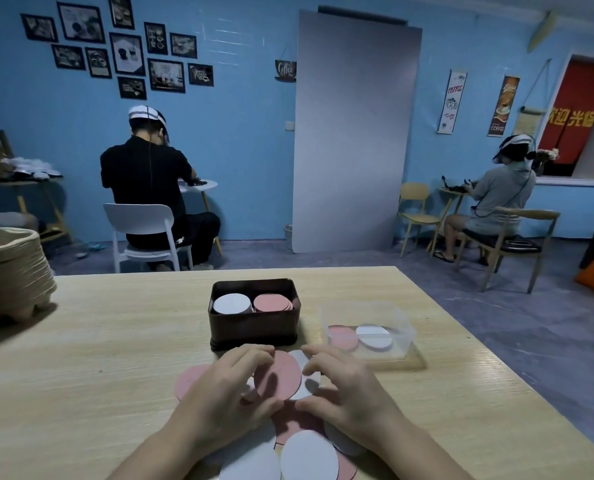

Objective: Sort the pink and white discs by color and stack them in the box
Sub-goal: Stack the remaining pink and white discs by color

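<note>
Loose discs point(309, 455) lie beneath both wrists. Left hand point(229, 389) pinches a pink disc point(277, 375) between curled fingers and thumb, and right hand point(344, 386) curls round the white disc point(307, 388) touching it. Box point(254, 329) sits just beyond the fingertips, its pink stack point(273, 303) on the right-hand side.

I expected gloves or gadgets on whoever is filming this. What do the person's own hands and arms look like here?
Both are bare. The left hand and right hand wear no gloves, rings or markers that show. The forearms carry no sleeve, watch or cable down to the picture's lower edge.
</note>
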`<state>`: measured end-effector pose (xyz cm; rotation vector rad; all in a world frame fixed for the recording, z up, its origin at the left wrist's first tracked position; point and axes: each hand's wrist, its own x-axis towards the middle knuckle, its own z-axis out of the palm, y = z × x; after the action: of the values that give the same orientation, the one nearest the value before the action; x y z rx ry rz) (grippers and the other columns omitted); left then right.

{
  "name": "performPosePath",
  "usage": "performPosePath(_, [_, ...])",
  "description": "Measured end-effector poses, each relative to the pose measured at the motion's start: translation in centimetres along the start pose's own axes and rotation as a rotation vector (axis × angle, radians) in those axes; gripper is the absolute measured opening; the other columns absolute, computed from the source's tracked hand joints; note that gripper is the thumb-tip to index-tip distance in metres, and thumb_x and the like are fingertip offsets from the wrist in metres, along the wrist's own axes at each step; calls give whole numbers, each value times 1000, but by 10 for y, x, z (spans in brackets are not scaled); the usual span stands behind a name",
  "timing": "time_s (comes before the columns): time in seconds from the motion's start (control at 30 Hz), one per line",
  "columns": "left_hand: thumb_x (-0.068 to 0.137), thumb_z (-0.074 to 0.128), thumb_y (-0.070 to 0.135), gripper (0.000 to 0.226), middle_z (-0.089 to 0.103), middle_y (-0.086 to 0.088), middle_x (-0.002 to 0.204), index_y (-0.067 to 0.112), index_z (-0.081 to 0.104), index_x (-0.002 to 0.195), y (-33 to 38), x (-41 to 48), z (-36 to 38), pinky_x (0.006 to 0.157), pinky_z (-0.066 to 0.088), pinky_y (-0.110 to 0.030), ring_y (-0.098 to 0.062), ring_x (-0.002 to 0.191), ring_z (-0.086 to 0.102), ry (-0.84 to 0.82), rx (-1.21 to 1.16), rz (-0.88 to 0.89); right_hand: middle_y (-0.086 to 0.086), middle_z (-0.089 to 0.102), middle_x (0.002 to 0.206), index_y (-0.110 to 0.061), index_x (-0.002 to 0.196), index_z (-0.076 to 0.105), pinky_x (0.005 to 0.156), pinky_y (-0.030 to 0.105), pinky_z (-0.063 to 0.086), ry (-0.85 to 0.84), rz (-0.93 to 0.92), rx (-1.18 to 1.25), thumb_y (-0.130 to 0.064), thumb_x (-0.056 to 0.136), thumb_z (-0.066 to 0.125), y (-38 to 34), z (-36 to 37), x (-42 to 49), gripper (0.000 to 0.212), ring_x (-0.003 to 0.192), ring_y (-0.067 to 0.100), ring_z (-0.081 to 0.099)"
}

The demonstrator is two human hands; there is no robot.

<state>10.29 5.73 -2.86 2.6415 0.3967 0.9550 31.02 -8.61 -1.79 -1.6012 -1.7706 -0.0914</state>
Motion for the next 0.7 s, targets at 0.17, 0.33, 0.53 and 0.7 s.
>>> performPosePath(0.17, [83, 77, 55, 42, 58, 17, 133, 29, 56, 109, 1, 1, 2, 81, 54, -21, 2, 115, 59, 17, -70, 72, -15, 61, 130, -28, 131, 57, 98, 20, 47, -9, -28, 101, -40, 79, 84, -7, 8, 6, 60, 118, -1, 56])
performPosePath(0.33, [78, 78, 50, 45, 51, 21, 139, 30, 57, 113, -1, 4, 5, 83, 52, -18, 4, 110, 59, 20, -115, 73, -10, 58, 135, -29, 104, 67, 100, 20, 45, 3, -45, 66, -40, 81, 82, -5, 6, 1, 30, 125, 0, 53])
performPosePath(0.53, [77, 86, 30, 45, 63, 27, 99, 42, 56, 108, -5, -3, 7, 67, 49, -10, 0, 91, 60, 30, -187, -56, -18, 60, 130, -25, 96, 72, 87, 25, 58, 95, 67, 310, -27, 74, 90, -5, 1, -6, 29, 123, 11, 58])
performPosePath(0.7, [78, 78, 18, 38, 63, 31, 95, 38, 60, 105, 2, 0, 3, 72, 44, -7, 8, 83, 59, 37, -120, 5, -17, 60, 130, -27, 90, 70, 78, 23, 60, 76, 108, 404, -19, 73, 91, -9, 1, -8, 29, 119, 10, 57])
